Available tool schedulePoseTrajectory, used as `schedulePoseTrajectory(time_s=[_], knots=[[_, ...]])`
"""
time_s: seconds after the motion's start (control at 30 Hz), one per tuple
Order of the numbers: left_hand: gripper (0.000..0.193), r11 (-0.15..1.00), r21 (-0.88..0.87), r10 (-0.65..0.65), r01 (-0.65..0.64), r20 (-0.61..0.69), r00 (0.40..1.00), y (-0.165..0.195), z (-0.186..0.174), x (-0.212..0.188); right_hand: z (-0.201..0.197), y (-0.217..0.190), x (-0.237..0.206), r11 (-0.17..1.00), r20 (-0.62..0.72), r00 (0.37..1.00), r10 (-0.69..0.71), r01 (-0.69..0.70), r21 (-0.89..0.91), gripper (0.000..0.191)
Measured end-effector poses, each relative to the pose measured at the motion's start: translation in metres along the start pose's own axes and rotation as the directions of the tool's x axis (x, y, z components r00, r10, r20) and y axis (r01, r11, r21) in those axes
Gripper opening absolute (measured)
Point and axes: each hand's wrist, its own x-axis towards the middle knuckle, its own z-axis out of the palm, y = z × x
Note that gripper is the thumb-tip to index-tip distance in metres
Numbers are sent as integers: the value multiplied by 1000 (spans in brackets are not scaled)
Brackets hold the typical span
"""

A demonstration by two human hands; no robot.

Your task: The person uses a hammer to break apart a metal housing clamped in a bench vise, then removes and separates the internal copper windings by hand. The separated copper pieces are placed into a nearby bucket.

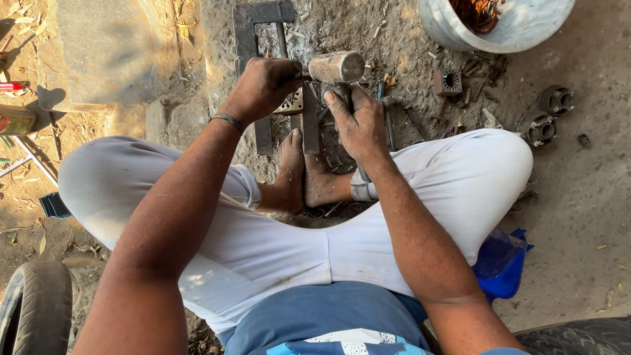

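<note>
A seated person's right hand (360, 125) is clenched around the handle of a hammer (336, 67), whose blunt steel head lies level at the far end of the grip. The left hand (263, 85) is closed, fingers curled down onto a small pale metal part (292, 104) that rests on the dark metal frame (253, 39) laid flat on the dirt. Hammer head and left hand are just beside each other, the head slightly to the right of the knuckles. A thin bangle (227, 119) circles the left wrist. Two bare feet (303, 174) press together on the near end of the frame's bars, between knees in white trousers (473, 177). To the right of the hammer lie a small square block with a round hole (448, 81) and, farther right, two round metal housings (547, 115), amid scattered scraps. A grey bucket (519, 29) holding coppery wire stands at the far right. A blue plastic bag (501, 260) sits near the right thigh; tyres (39, 306) edge both near corners.
</note>
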Motion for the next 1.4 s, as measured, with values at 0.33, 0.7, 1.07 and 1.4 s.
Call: schedulePoseTrajectory(time_s=[0.33, 0.7, 1.07, 1.4], knots=[[7, 993, -49, -101, 103, 54, 993, -10, 6, -4, 1, 7, -2, 996, -1, 996, -87, 87, -34, 40], [21, 971, -151, -172, 186, 102, 980, -27, 12, -14, 25, 5, 4, 872, 194, 981, 6, 90, -481, 45], [23, 945, -194, -246, 264, 111, 963, -26, 15, -15, 23, 3, 3, 921, 141, 986, -91, 137, -364, 42], [9, 992, -60, -107, 110, 59, 993, 2, 3, -6, 2, 12, 4, 961, -2, 976, -217, 214, -175, 44]])
